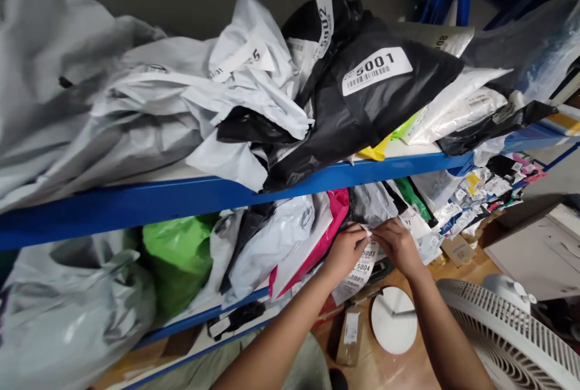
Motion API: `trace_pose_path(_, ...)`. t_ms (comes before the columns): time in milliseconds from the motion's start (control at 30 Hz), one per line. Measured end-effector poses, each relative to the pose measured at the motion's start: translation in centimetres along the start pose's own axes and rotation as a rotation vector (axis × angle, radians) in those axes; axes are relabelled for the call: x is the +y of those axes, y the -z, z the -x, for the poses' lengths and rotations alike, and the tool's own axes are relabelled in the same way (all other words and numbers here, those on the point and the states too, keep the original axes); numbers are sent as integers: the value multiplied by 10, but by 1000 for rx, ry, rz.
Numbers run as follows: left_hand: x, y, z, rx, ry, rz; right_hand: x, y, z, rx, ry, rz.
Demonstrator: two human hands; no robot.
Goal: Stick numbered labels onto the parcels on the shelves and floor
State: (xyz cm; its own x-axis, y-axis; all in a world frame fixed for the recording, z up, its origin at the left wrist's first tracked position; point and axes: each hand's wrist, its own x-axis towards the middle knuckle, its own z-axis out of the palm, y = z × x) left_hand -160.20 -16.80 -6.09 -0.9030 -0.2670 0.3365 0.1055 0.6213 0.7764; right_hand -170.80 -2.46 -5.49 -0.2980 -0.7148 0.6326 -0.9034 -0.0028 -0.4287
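Note:
A strip of white printed labels (361, 269), numbered 5003, 5004 and 5005, hangs below my hands in front of the lower shelf. My left hand (348, 249) pinches the strip's upper end from the left. On the other side, the fingers of my right hand (399, 246) close at the same top corner, fingertips almost touching those of the left. Just behind them lie a grey parcel bag (374, 201) and a pink parcel bag (338, 208). Above, on the upper shelf, a black parcel bag (362, 109) bears a label (377, 71) reading 5001.
A blue shelf edge (217, 193) runs across above my hands. Grey and white bags and a green bag (179, 257) fill the shelves. Below right stand a white fan (512, 341) and a round white stool-like top (393, 320). Cardboard boxes (350, 337) lie on the floor.

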Motion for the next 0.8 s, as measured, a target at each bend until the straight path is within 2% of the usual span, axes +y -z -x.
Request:
trace_pose_path(133,0,4,3,-66,-39,-75,-1,-3,5,-36,-52,-130)
trace_pose_path(200,0,6,5,-94,-30,-83,0,-8,8,-32,-149,-208)
trace_pose_path(233,-1,6,5,-103,-15,-79,0,-10,10,11,-214,-242)
trace_pose_path(267,-1,7,6,-106,7,-70,2,-11,14,99,-286,-259)
trace_pose_path(333,-2,9,8,-99,54,-46,7,-12,23,418,-401,-193)
trace_pose_path(367,-3,10,10,-98,70,-30,11,-11,28,585,-415,-114)
trace_pose_path(400,-4,11,11,-98,83,-7,16,-9,33,697,-391,-23)
trace_pose_path(433,-5,12,13,-97,96,26,22,-8,38,725,-333,58)
trace_pose_path(467,-6,14,14,-93,110,67,28,-6,41,664,-248,110)
trace_pose_path(533,-8,17,17,-75,139,157,40,-5,44,347,-80,110)
trace_pose_path(567,-8,19,18,-70,151,195,44,-5,44,188,-31,83)
trace_pose_path(633,-9,22,18,-70,163,243,47,-5,41,-22,-15,29)
trace_pose_path(700,-9,23,18,-81,150,275,39,-4,37,-82,-95,-16)
trace_pose_path(800,-5,19,19,-69,93,326,8,-2,34,-23,-274,-169)
